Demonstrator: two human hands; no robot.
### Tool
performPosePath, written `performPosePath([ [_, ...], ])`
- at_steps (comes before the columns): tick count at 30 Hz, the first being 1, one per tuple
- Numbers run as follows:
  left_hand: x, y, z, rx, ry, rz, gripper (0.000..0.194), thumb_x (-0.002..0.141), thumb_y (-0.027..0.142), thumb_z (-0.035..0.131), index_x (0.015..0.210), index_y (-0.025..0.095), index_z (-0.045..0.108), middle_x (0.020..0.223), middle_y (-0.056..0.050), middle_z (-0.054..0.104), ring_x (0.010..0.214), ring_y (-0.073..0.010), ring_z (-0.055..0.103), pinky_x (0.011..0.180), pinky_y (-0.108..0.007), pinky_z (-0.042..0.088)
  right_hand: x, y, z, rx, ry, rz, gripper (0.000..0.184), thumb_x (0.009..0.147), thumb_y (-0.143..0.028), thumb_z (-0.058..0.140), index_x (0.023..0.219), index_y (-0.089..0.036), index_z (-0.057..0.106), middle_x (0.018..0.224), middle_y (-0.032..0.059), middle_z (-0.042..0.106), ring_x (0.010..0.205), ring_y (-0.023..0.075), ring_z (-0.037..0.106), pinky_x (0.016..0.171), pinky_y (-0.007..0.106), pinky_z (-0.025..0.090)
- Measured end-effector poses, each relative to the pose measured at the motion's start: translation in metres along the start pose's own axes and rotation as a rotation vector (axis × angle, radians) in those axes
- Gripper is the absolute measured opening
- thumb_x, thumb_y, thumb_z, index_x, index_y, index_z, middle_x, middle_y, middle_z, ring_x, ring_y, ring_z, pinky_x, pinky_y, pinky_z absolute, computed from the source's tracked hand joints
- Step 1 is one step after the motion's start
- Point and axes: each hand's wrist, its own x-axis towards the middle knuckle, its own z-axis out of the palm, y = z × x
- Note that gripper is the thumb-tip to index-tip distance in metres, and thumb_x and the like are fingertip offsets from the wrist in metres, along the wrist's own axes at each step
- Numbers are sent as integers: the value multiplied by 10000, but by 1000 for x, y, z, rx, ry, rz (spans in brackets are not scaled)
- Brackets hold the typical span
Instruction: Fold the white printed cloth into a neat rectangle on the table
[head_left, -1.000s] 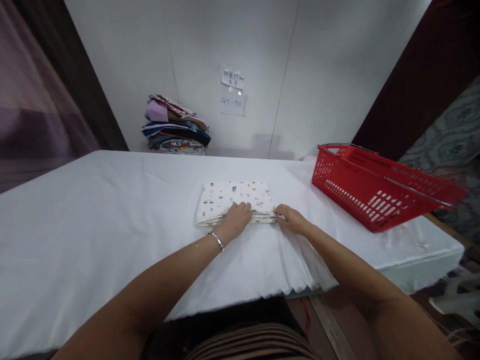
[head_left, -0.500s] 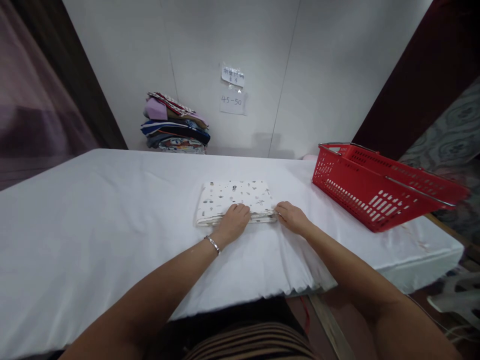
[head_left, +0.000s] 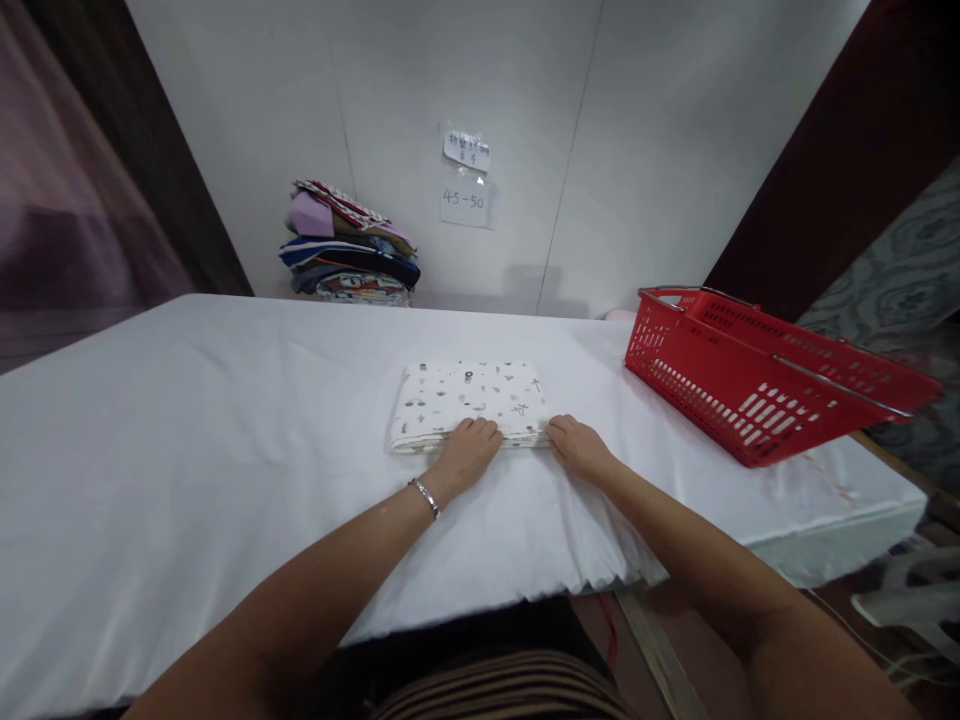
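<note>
A folded white cloth with small grey printed motifs (head_left: 472, 390) lies flat on the white-covered table (head_left: 300, 430), its layered edge facing me. My left hand (head_left: 469, 450), with a bracelet at the wrist, is closed over the middle of that near edge, fingertips on the top layer and the thumb hidden. At the cloth's near right corner, my right hand (head_left: 577, 445) has its fingers curled and pinching the edge. What kind of cloth item it is, I cannot tell.
A red plastic basket (head_left: 720, 370) with metal handles stands on the table at the right. Against the back wall is a stack of folded fabrics (head_left: 352, 250). Paper signs (head_left: 465, 200) hang on the wall. A white plastic chair (head_left: 915, 600) shows at lower right.
My right hand has moved slightly left and down onto the cloth's corner. The near edge lies more evenly stacked. My left hand has shifted down a little.
</note>
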Motion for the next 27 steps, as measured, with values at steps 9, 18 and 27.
performPosePath([
  [9,-4,0,4,28,1,-15,245,793,-20,409,890,163,540,901,-52,556,826,-192,478,714,-322,342,-4,-5,4,-52,16,-2,207,889,-161,391,982,-155,576,1007,108,556,936,215,460,759,310,393],
  [18,-12,-7,-6,-38,-17,-166,217,814,34,419,934,167,541,923,-71,569,869,-202,493,720,-330,351,3,-21,-5,-102,-43,22,162,869,-151,421,845,-152,581,923,135,562,871,240,464,689,329,401],
  [27,12,-2,-26,-251,-28,-210,258,902,254,426,746,177,617,828,-51,594,809,-173,525,681,-303,369,-4,-16,2,-25,-6,78,165,895,-171,400,932,-172,561,974,102,549,931,211,461,728,296,404],
])
